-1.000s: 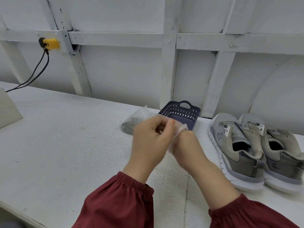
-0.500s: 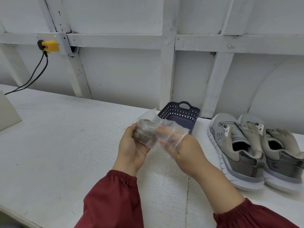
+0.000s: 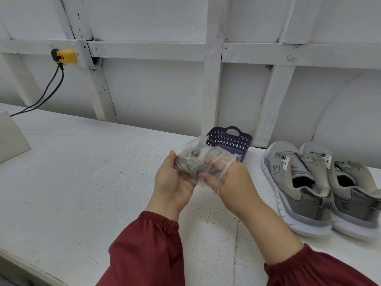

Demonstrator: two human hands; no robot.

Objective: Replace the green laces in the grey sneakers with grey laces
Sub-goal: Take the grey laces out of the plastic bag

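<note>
A clear plastic bag (image 3: 206,155) with bundled grey laces (image 3: 190,165) inside is held above the white table, in the middle of the view. My left hand (image 3: 173,180) grips the bag's left end from below. My right hand (image 3: 231,178) has its fingers inside the bag's open right end. Two grey sneakers stand side by side at the right, toes toward the wall: the nearer one (image 3: 296,182) and the farther one (image 3: 354,190). No laces show in their eyelets.
A small dark blue perforated basket (image 3: 228,139) stands by the wall just behind the bag. A pale board (image 3: 12,137) leans at the far left. A yellow plug (image 3: 67,56) with black cables hangs on the wall frame. The table's (image 3: 82,172) front edge runs lower left.
The hands have turned palm-up and spread apart, so the bag now lies between them. My right hand's fingers have gone into the bag's opening.
</note>
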